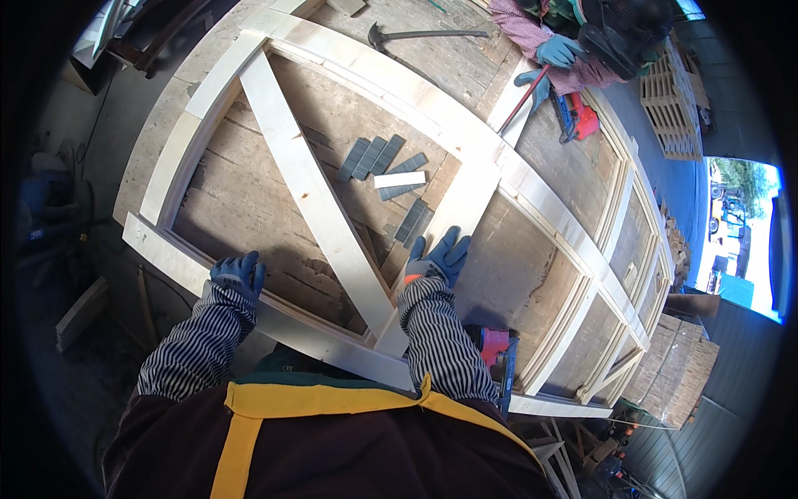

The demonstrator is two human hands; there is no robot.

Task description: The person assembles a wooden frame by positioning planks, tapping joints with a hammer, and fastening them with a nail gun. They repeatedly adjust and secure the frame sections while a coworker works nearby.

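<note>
A large pale wooden frame [573,224] with cross boards lies on the workbench in front of me. My left hand [238,274], in a blue-grey glove, is on the near rail [170,247], its fingers curled over the inner edge. Further right, my right hand [442,254] rests on a cross board [470,195] with fingers apart, holding nothing. Between the boards, beyond my hands, lie several grey strips of fasteners [386,156] and a white strip [400,179]. A diagonal board [303,166] runs between my hands. Beside my right forearm sits a red-and-black nail gun [496,345], partly hidden.
Across the bench a co-worker's gloved hands [559,52] hold a thin red bar [525,100]. Near them lies a red-and-blue nail gun [579,118]. A claw hammer [428,35] rests on the far boards. Stacked wood [672,366] stands at the right.
</note>
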